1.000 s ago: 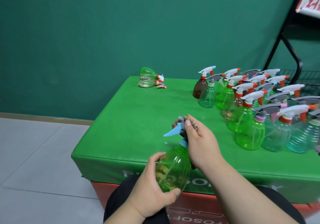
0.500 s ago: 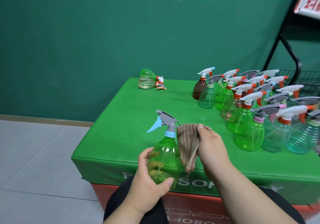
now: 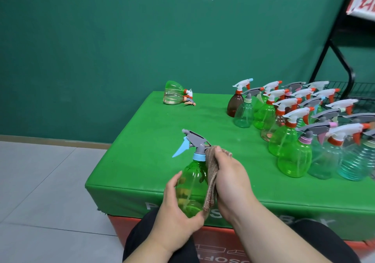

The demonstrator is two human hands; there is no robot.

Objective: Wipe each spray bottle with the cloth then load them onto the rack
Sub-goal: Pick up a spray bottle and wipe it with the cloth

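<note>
- Grey floor tiles point(image 3: 40, 191) fill the ground well left of the grip, under a dark green wall point(image 3: 121, 39).
- Two toppled bottles point(image 3: 172, 95), one green and one clear, lie on their sides far beyond the grip and slightly to its left, at the back edge of the green padded table point(image 3: 154, 132).
- A person's left hand point(image 3: 178, 208) grips the lower body of the green spray bottle point(image 3: 192, 185), with the thumb across the near side and the fingers curled round behind.
- That bottle stands upright in the grip at the table's near edge, above the person's lap, and its grey head and pale blue trigger point left.
- A brown striped cloth point(image 3: 211, 177) hangs down the bottle's right flank, from the blue collar to near the base.
- The right hand point(image 3: 231, 181) pinches the cloth, thumb on top near the collar, and presses it against the bottle's side.
- Beyond the grip and to its right, a packed cluster of upright bottles point(image 3: 294, 161) crowds the table in green, clear and teal, with one brown bottle point(image 3: 234, 105) at the cluster's far left corner.
- A black rack point(image 3: 352, 76) stands farthest right of the grip, behind the cluster, with a red and white sign point(image 3: 363, 0) above it.
</note>
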